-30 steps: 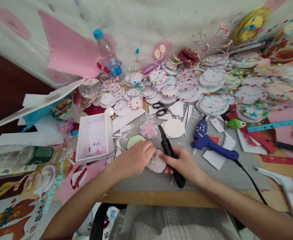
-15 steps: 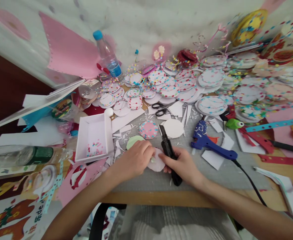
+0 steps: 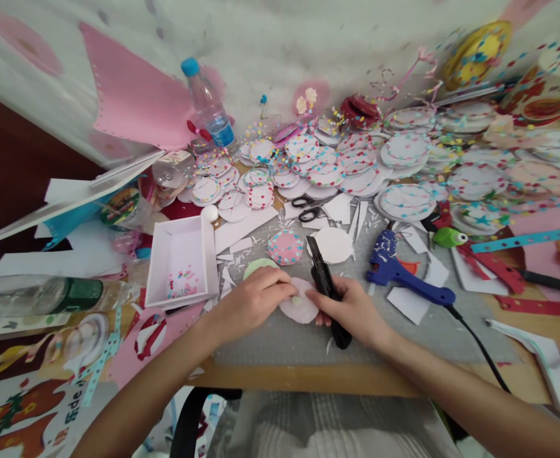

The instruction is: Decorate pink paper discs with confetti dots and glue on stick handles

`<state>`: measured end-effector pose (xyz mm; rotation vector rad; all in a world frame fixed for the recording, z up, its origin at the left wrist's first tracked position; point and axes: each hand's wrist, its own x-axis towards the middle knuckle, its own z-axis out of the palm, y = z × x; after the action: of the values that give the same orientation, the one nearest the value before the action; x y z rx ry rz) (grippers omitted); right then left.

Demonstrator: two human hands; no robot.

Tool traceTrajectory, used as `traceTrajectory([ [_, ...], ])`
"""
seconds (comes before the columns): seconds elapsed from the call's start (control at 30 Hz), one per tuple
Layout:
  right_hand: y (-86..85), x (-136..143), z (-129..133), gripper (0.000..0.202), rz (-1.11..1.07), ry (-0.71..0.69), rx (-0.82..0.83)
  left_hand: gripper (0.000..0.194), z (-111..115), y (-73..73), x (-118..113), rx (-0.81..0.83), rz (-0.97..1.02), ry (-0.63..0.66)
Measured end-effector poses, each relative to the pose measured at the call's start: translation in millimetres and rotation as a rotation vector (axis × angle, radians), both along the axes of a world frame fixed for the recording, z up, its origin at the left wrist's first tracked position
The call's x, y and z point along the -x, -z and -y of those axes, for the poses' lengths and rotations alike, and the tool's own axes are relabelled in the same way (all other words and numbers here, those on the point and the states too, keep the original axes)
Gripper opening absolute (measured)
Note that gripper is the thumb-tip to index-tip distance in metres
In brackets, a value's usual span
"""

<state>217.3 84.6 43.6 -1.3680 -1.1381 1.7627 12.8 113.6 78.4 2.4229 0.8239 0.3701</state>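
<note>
A round pale pinkish paper disc [image 3: 301, 312] is held low over the grey cutting mat [image 3: 261, 340], with a small pale green spot near its upper left edge. My left hand [image 3: 263, 296] has its fingers closed on the disc's left edge. In my right hand [image 3: 354, 312] is a black utility knife [image 3: 324, 280], blade end pointing away from me, while the thumb touches the disc's right edge. Beyond my left hand lies a partly covered light green disc [image 3: 257, 266]. A pink disc with blue dots [image 3: 285, 247] and a white disc [image 3: 333, 245] rest just past the knife.
A blue glue gun [image 3: 394, 270] with a black cord lies to the right. At left stands a white box [image 3: 206, 261] holding confetti. Black-handled scissors [image 3: 308, 210] lie among paper scraps. Piles of decorated discs [image 3: 325, 166] and a water bottle [image 3: 208, 105] line the back.
The disc has tipped to show more of its face, and more of it is uncovered between my hands. My right hand and the knife have shifted slightly right.
</note>
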Motion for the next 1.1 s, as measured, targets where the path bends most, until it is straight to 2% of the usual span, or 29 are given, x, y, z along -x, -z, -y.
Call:
traceTrajectory([
  [0.2, 0.2, 0.0, -0.9, 0.034, -0.010, -0.012, 0.004, 0.023, -0.4, -1.5, -3.6, 0.180, 0.067, -0.054],
  [0.37, 1.0, 0.5, 0.4, 0.031, -0.031, -0.030, 0.023, 0.012, 1.0, -10.4, -11.5, 0.266, -0.007, -0.120],
  [0.47, 1.8, 0.8, 1.0, 0.029, -0.025, -0.035, 0.028, 0.006, -0.6, -14.6, -18.4, 0.255, -0.089, -0.139],
  [0.63, 1.6, 1.5, 0.7, 0.029, -0.002, -0.027, 0.023, 0.008, -6.0, -14.8, -28.8, 0.230, -0.217, -0.163],
  [0.7, 0.9, 1.7, 0.4, 0.029, 0.002, -0.026, 0.026, 0.010, -8.9, -14.0, -31.4, 0.215, -0.265, -0.133],
  [0.87, 0.2, 1.4, -0.5, 0.031, -0.006, -0.018, 0.045, 0.016, -12.9, -12.0, -32.4, 0.114, -0.372, 0.036],
  [1.1, 3.9, 1.4, 0.2, 0.031, -0.052, 0.005, 0.067, 0.016, -7.2, -5.2, -28.3, 0.035, -0.370, 0.008],
])
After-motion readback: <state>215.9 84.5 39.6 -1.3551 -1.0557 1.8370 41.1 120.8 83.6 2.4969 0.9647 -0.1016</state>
